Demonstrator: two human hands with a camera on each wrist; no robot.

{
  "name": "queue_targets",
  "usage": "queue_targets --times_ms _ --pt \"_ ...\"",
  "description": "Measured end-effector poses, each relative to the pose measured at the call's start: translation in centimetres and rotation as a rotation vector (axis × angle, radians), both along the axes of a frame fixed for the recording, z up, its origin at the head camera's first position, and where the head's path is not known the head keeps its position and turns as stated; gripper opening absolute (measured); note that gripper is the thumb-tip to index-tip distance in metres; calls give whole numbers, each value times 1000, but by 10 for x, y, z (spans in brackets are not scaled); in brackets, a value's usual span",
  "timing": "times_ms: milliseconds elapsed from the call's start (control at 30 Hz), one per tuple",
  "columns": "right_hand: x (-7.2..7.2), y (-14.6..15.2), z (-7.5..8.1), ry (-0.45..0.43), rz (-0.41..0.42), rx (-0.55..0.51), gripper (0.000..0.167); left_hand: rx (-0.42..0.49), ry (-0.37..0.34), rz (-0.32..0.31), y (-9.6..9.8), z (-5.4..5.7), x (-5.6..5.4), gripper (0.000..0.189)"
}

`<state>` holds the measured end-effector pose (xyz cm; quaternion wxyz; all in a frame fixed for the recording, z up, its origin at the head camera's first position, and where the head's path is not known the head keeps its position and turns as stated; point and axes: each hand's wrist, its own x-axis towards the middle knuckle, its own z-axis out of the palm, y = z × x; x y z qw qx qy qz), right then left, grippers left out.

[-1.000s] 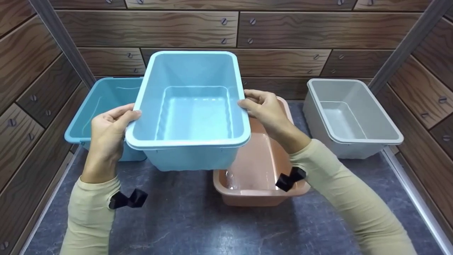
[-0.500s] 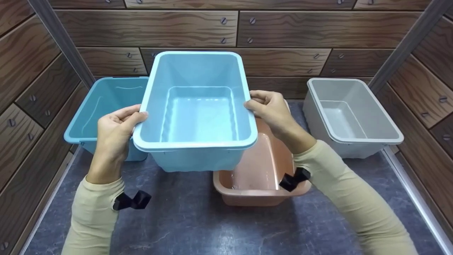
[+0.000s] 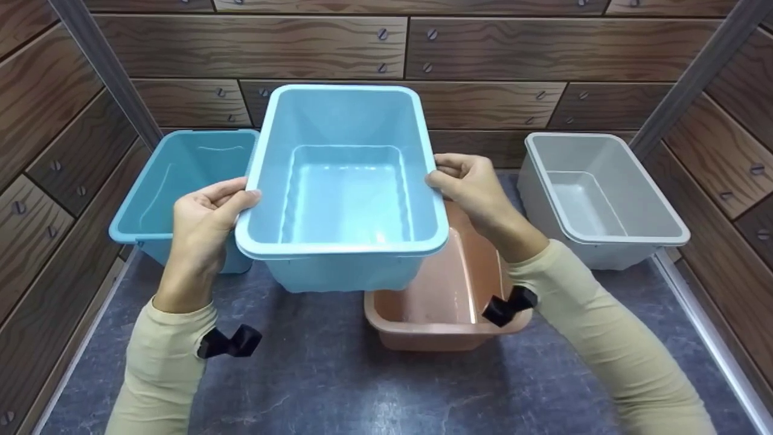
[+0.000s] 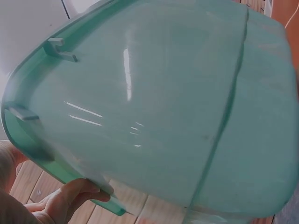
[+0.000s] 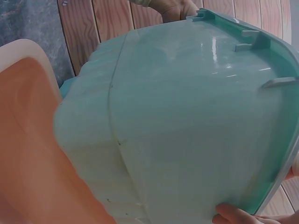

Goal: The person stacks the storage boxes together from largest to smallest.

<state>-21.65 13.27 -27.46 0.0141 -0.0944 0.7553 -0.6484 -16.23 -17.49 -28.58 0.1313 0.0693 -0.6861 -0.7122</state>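
the light blue rectangular plastic bin (image 3: 347,202) hangs above the dark marbled surface (image 3: 302,374), overlapping in your view the teal rectangular plastic bin (image 3: 181,187) and the glossy salmon plastic bin (image 3: 447,296), and it could slip or knock either one if your edge grip loosens or one side dips. your left hand (image 3: 202,223) and right hand (image 3: 480,187) are both nearly closed, pinching opposite sides of its rim.
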Motion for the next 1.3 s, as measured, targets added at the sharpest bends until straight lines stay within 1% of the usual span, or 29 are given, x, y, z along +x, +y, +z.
queue_targets --times_ms 133,267,567,900,1167,1300 --pt "1 2 0 8 0 19 43 -14 -10 -15 1 0 -1 39" --pt "1 5 -1 -2 -4 13 43 -33 -24 -26 2 -1 -1 41" --pt "3 11 0 -12 -21 -17 43 -49 -28 -35 7 -2 -3 41" --pt "4 15 0 -18 -32 0 44 -77 -32 -34 9 -3 -3 39" --pt "5 20 1 -3 -27 3 45 -68 -32 -45 13 -2 -4 41" --pt "6 21 2 -3 -26 -15 45 -64 -32 -59 15 -2 -4 41"
